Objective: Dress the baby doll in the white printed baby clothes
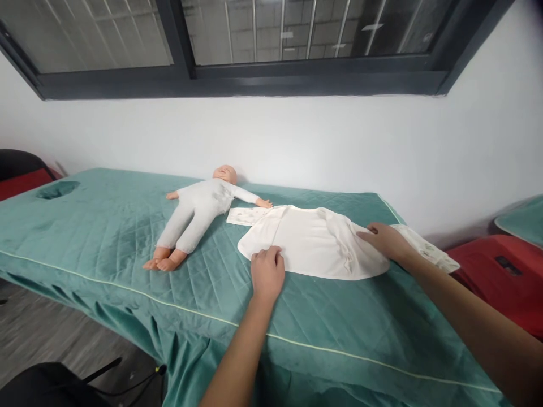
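Across the green bed (pixel 127 237), spread flat right of centre in the frame, a white garment (pixel 309 243), seemingly to keep both ends within reach, with a doll (pixel 203 198) face up left of centre, likely clear of the cloth. Right hand (pixel 388 240) at right, forearm slanting in from the lower right corner, fingers bent onto the cloth; left hand (pixel 268 272) at centre, forearm rising from the bottom edge, fingers curled down at the near edge, grasp impossible to tell for either.

Two bare hands and two bare forearms, seen from the wearer's own view.
The left hand (pixel 268 274) shows rounded knuckles above a narrow wrist; the right hand (pixel 388 240) joins a slim, smooth forearm (pixel 462 311). Both forearms widen toward the picture's edges, uncovered throughout; fingernail detail is too small to tell.
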Tool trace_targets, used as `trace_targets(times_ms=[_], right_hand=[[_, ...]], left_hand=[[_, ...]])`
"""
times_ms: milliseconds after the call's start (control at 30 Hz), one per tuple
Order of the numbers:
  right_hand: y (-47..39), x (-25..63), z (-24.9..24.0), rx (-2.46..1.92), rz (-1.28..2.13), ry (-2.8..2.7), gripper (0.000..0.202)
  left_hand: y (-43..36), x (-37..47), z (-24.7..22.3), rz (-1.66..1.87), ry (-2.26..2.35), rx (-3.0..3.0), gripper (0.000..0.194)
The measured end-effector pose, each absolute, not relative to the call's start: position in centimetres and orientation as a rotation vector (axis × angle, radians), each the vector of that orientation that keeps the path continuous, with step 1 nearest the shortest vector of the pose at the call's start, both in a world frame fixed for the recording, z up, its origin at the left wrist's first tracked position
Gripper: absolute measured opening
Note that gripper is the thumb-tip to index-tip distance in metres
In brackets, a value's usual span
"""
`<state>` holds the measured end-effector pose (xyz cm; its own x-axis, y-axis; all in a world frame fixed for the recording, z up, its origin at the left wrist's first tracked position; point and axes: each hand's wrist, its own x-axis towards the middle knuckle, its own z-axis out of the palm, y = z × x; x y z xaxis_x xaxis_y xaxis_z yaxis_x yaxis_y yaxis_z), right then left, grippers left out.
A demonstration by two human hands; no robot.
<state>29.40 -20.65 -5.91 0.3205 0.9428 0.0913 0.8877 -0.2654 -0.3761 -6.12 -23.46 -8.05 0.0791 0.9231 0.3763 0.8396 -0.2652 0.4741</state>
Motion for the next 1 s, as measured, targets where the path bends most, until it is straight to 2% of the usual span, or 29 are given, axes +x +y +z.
trace_targets(times_ms=[200,333,433,700,1000], right_hand=[[-22.7,22.1,-4.0,-1.841,0.366,-1.692,0.026],[-23.7,17.3,-4.9,-1.567,0.603,-2.015,0.023],[-23.4,17.7,-5.8,-1.525,0.592,-2.040,0.023],[-18.3,29.5,-5.3,-2.151,0.194,-1.316,0.035],[-16.4,35.2,-6.8,-2.423,0.208,-1.309,0.034]], left_hand=[[-23.3,-6.1,-8.1,0.944,1.794,2.184,0.023],[-23.3,-6.2,-8.1,0.937,1.783,2.177,0.023],[-23.3,-6.2,-8.1,0.936,1.776,2.160,0.023],[-23.2,-6.2,-7.9,0.937,1.766,2.118,0.024],[-23.0,-6.2,-8.0,0.962,1.755,2.052,0.024]])
